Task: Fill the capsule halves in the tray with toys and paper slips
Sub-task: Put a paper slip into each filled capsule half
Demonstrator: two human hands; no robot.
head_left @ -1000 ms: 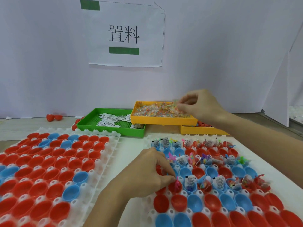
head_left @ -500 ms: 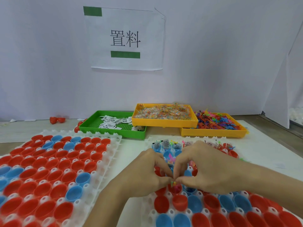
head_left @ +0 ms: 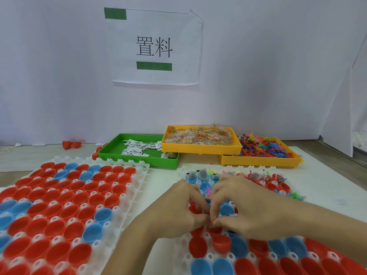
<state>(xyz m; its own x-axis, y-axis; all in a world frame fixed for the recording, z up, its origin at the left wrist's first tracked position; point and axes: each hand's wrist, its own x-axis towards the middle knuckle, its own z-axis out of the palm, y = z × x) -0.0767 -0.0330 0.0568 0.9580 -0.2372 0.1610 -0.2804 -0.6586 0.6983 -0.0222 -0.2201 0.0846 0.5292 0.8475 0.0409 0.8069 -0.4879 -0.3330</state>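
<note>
Both hands meet over a red capsule half [head_left: 215,229] in the right tray [head_left: 179,253].

The left hand [head_left: 178,211] and right hand [head_left: 246,213] curl fingertip to fingertip, pinching a tiny toy; what exactly they grip I cannot tell. Paper slips [head_left: 139,147] lie in the green tray [head_left: 137,162] at the bench's far edge.

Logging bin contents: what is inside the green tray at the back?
The green tray holds loose white printed paper slips across its perforated floor. Its right end is covered by the overlapping yellow tray, so anything there is hidden.
</note>
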